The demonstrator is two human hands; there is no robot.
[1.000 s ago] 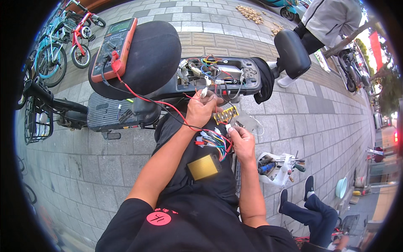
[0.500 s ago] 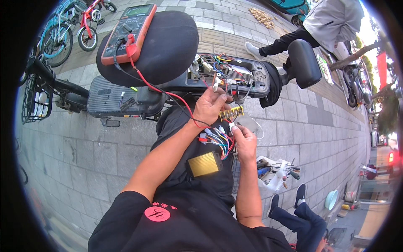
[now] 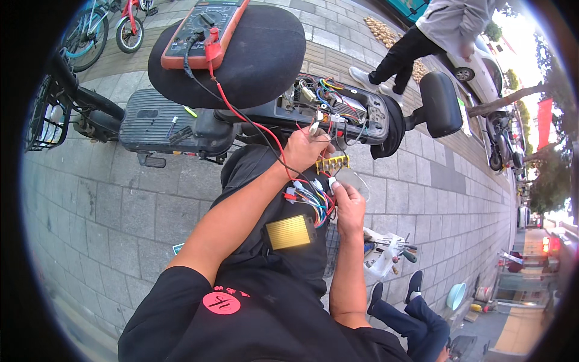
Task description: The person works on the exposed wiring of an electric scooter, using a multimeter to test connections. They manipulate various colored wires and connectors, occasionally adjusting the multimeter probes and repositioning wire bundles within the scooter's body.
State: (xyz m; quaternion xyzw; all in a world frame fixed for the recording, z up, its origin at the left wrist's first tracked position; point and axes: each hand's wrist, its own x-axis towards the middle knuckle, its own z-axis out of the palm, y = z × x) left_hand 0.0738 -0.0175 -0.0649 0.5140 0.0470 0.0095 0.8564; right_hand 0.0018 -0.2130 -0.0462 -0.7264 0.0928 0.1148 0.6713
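My left hand [image 3: 309, 148] is closed, pinching thin wires by a white connector beside the scooter's opened wiring compartment [image 3: 377, 114]. My right hand [image 3: 351, 202] grips a small white plug [image 3: 332, 183] between thumb and fingers, over my lap. Below the plug hangs a bundle of coloured wires [image 3: 318, 204] with several connectors. A gold finned controller box [image 3: 289, 233] rests on my thigh. Between my hands and the scooter lies a yellow terminal strip [image 3: 333, 163]. Red and black test leads [image 3: 265, 130] run from an orange multimeter [image 3: 205, 30] past my left wrist.
The multimeter sits on the black scooter seat [image 3: 259, 66]. A ribbed footboard [image 3: 163, 123] at left carries small loose parts. Tools in a white bag [image 3: 386, 256] lie on the paving at right. One person [image 3: 446, 30] is beyond the scooter; another person's legs [image 3: 416, 317] show lower right.
The person in the grey jacket has shifted stance behind the scooter. The whole view has shifted slightly. Both my hands keep nearly the same place and grip.
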